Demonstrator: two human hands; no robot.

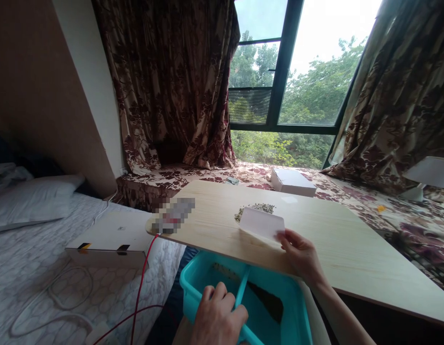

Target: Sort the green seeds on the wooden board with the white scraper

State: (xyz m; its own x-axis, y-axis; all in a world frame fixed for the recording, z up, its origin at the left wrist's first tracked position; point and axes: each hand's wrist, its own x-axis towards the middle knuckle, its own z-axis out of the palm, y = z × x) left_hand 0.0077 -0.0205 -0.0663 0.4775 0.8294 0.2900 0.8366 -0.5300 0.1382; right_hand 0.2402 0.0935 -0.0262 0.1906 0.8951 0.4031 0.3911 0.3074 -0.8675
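My right hand (pixel 300 251) pinches the corner of a thin white card (pixel 262 223), held tilted over the tabletop. Just behind the card lies a scattered pile of small greenish-brown grains (pixel 264 208), partly hidden by it. Below the table's front edge is a teal plastic bin (pixel 303 306), split by a divider. My left hand (pixel 219 314) has its fingers curled over the bin's divider and near edge; its fingertips are partly hidden. Dark loose material (pixel 267 302) lies in the bin's right compartment, and a few specks show in the left one.
The pale wooden table (pixel 337 244) bears a blurred-out object (pixel 175 215) at its left end, with a red cable (pixel 141 282) hanging beside it. A white box (pixel 110 235) sits on the bed at left. Another white box (pixel 293 182) and a lamp (pixel 428 175) stand on the window ledge.
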